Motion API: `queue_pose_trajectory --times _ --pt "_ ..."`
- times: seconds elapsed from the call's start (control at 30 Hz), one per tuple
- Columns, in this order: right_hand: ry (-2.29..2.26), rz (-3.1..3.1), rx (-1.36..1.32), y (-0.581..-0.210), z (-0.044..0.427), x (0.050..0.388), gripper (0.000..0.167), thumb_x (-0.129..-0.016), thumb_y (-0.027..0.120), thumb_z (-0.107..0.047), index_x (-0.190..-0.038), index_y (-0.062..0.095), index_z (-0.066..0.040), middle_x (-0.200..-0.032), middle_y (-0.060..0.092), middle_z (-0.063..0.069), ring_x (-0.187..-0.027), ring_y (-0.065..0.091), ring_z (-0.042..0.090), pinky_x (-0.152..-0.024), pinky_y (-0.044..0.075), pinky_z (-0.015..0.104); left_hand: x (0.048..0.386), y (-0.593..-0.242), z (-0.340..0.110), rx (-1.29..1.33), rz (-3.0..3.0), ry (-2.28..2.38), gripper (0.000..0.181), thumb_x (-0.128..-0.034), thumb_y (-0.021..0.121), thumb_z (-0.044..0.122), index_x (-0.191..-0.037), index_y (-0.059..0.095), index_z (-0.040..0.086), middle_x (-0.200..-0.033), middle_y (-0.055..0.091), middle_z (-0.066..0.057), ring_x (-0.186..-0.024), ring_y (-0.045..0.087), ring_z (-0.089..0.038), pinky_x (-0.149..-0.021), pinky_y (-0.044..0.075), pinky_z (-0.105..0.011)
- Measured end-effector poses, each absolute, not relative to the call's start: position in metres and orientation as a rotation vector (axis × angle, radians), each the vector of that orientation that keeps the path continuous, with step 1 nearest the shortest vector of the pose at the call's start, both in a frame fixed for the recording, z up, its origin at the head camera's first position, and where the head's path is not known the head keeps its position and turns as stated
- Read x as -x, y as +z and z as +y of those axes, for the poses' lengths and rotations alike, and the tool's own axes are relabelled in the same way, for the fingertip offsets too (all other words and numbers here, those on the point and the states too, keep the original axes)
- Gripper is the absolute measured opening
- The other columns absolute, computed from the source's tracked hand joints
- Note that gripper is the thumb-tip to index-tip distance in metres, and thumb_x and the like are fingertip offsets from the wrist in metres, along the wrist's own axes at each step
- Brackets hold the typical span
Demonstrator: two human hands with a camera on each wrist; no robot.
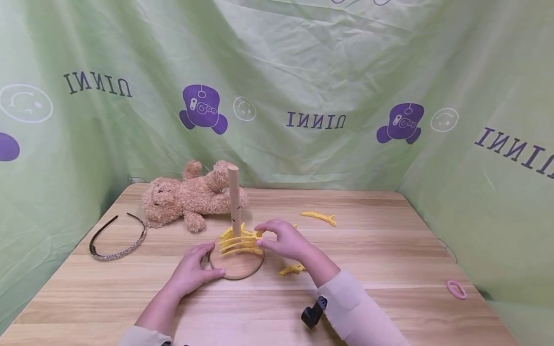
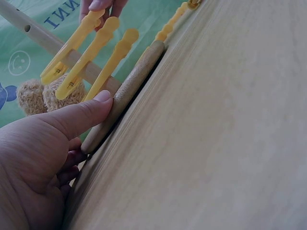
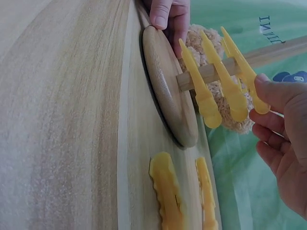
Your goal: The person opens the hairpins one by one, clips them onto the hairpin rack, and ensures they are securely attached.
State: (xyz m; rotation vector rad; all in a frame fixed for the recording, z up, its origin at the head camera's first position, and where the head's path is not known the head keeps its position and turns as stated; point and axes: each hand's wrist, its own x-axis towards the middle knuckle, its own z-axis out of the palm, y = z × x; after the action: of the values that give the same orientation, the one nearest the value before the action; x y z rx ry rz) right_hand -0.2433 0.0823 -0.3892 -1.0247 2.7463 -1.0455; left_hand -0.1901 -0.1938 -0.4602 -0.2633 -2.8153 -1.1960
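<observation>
A wooden stand, with a round base [image 1: 240,267] and an upright post [image 1: 234,197], stands on the table. Three yellow alligator hair clips are on the lower post, one above another; the middle clip [image 3: 225,84] and lowest clip [image 3: 200,86] show plainly in the right wrist view. My right hand [image 1: 283,239] pinches the end of the uppermost clip [image 3: 240,60] between thumb and fingers. With its thumb on top of the rim and fingers at the side, my left hand [image 1: 192,270] grips the base's left edge. Part of the left fingers is hidden.
Loose yellow clips lie right of the stand: one clip [image 1: 319,217] farther back, another clip [image 1: 292,269] near my right forearm. A teddy bear [image 1: 196,194] lies behind the stand. A headband [image 1: 119,253] is at left, a pink hair tie [image 1: 456,290] at right.
</observation>
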Motion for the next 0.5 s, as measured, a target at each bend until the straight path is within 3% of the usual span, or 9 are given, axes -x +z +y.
queue_pose_trajectory --times 0.2,0.5 --pt "-1.158 2.685 0.951 -0.394 0.088 0.243 0.052 -0.086 0.074 -0.029 -0.132 0.06 -0.008 -0.13 0.063 0.01 -0.12 0.058 0.028 -0.107 0.046 0.047 0.19 -0.461 -0.194 0.266 -2.814 -1.197 0.09 -0.0716 0.085 0.038 -0.139 0.047 -0.008 -0.142 0.049 -0.028 -0.134 0.04 -0.049 -0.113 0.031 -0.063" --pt "-1.306 2.637 0.87 -0.4 0.105 0.24 0.057 -0.085 0.076 -0.029 -0.133 0.058 -0.004 -0.13 0.061 0.017 -0.112 0.058 0.031 -0.094 0.051 0.05 0.19 -0.462 -0.194 0.27 -2.801 -1.198 0.088 -0.0714 0.085 0.037 -0.138 0.048 -0.008 -0.141 0.05 -0.028 -0.132 0.043 -0.047 -0.112 0.033 -0.062"
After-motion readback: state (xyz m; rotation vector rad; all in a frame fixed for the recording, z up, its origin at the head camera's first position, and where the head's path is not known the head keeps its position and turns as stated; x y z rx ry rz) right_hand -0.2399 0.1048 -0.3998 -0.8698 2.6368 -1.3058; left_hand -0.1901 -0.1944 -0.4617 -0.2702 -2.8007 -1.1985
